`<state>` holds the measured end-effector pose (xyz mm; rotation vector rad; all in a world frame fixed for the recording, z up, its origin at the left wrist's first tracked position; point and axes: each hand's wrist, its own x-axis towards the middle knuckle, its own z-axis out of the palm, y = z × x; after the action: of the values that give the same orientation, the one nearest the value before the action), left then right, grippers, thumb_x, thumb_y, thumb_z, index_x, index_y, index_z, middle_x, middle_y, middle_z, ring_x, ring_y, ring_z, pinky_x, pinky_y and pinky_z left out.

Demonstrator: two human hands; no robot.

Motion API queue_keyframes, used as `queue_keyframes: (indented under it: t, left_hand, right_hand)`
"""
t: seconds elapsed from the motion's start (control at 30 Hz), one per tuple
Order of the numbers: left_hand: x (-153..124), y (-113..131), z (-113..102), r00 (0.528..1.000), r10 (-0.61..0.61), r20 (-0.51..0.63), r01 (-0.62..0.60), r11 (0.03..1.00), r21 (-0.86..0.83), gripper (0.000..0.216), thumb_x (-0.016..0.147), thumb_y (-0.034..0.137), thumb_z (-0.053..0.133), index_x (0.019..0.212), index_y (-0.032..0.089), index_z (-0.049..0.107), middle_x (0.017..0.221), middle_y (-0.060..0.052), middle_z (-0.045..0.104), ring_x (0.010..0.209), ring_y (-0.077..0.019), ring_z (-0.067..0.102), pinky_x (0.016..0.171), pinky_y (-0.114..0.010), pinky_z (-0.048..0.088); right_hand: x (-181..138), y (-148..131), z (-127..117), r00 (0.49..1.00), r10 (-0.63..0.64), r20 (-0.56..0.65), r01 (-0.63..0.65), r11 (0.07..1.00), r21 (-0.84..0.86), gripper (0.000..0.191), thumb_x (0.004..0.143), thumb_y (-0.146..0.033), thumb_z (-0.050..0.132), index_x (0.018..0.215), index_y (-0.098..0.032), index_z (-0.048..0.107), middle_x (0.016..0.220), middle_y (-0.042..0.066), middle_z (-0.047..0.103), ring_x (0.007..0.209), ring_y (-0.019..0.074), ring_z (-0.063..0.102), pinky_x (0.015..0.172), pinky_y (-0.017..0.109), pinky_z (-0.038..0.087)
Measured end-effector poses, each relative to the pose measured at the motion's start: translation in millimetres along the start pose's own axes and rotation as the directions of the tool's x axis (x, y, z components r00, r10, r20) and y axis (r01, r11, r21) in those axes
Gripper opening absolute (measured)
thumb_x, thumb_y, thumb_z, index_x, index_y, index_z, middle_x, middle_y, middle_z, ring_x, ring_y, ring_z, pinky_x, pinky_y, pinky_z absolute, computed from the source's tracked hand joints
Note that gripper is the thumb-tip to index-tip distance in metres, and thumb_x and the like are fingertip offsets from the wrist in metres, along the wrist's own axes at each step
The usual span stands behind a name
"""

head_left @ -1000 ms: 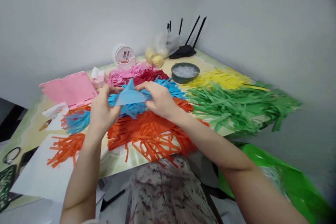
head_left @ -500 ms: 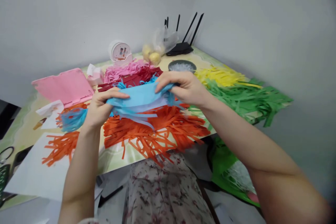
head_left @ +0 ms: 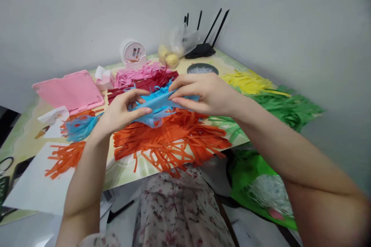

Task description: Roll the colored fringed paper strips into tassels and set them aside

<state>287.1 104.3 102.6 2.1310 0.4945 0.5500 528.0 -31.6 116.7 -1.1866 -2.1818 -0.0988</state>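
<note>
A folded strip of blue fringed tissue paper point(head_left: 159, 104) is raised in front of me, its thin cut ends hanging below. My right hand point(head_left: 204, 92) pinches its right part between thumb and fingers. At the left end, my left hand point(head_left: 123, 111) curls round the paper with the thumb stretched along the near side. Orange fringed paper point(head_left: 171, 133) lies spread beneath both hands. Smaller bunches of blue fringe point(head_left: 79, 127) and orange fringe point(head_left: 66, 158) rest to the left of my left forearm.
Behind are dark red fringe point(head_left: 145, 85), pink fringe point(head_left: 139, 72), a dark bowl point(head_left: 203, 68) and a router point(head_left: 200, 51). Yellow fringe point(head_left: 249, 82) and green fringe point(head_left: 284, 104) lie right. A pink case point(head_left: 69, 92) and white sheet point(head_left: 37, 181) lie left. A green bag point(head_left: 246, 173) hangs below the edge.
The blue paper has turned from its broad face to a narrow edge-on strip. My left fingers have opened out and shifted round its end, while my right hand keeps hold.
</note>
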Motion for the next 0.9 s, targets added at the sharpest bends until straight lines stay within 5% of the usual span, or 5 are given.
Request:
queue_keyframes:
  t: [0.1, 0.17, 0.37, 0.7, 0.9]
  left_hand:
    - [4, 3, 4, 0.997, -0.03, 0.065, 0.02, 0.988, 0.154, 0.033, 0.085, 0.047, 0.071, 0.076, 0.015, 0.07, 0.07, 0.0, 0.064, 0.067, -0.0131, 0.056, 0.063, -0.024, 0.042]
    - [4, 5, 3, 0.997, -0.029, 0.068, 0.016, 0.983, 0.184, 0.032, 0.086, 0.046, 0.069, 0.075, 0.015, 0.07, 0.071, 0.0, 0.066, 0.069, -0.0139, 0.057, 0.065, -0.025, 0.042]
    - [6, 14, -2, 0.985, -0.105, 0.137, 0.072, 0.971, 0.229, 0.03, 0.084, 0.043, 0.067, 0.072, 0.016, 0.068, 0.069, 0.002, 0.062, 0.067, -0.0128, 0.052, 0.065, -0.026, 0.041]
    - [-1, 12, -2, 0.999, -0.028, 0.035, 0.024, 0.992, 0.124, 0.025, 0.078, 0.036, 0.073, 0.067, 0.017, 0.061, 0.062, 0.001, 0.055, 0.057, -0.0118, 0.048, 0.054, -0.024, 0.036]
    - [-17, 2, 6, 0.995, -0.06, -0.075, 0.047, 0.984, -0.17, 0.018, 0.081, 0.026, 0.074, 0.096, 0.021, 0.066, 0.072, 0.002, 0.065, 0.051, -0.013, 0.061, 0.049, -0.024, 0.048]
  right_hand:
    - [1, -6, -2, 0.996, 0.087, -0.001, -0.087, 0.996, 0.013, 0.019, 0.094, -0.029, 0.059, 0.1, -0.018, 0.073, 0.101, 0.008, 0.074, 0.089, 0.02, 0.068, 0.079, 0.032, 0.052]
    - [3, -7, -4, 0.975, 0.22, 0.017, -0.221, 0.975, 0.034, 0.025, 0.091, -0.035, 0.064, 0.106, -0.017, 0.072, 0.098, 0.007, 0.074, 0.086, 0.0205, 0.067, 0.075, 0.031, 0.05]
    - [11, -9, -3, 0.838, 0.448, 0.311, -0.466, 0.885, -0.019, 0.024, 0.091, -0.032, 0.061, 0.08, -0.013, 0.069, 0.074, 0.004, 0.069, 0.065, 0.0144, 0.056, 0.065, 0.027, 0.037]
    - [2, -6, 9, 0.886, 0.441, 0.142, -0.463, 0.852, 0.245, 0.011, 0.081, -0.026, 0.071, 0.076, -0.017, 0.068, 0.066, -0.002, 0.065, 0.061, 0.0122, 0.055, 0.061, 0.025, 0.038]
    - [-11, -8, 22, 0.868, 0.493, 0.058, -0.444, 0.72, 0.534, 0.014, 0.084, -0.028, 0.069, 0.092, -0.017, 0.069, 0.074, 0.0, 0.069, 0.064, 0.0143, 0.063, 0.06, 0.025, 0.046]
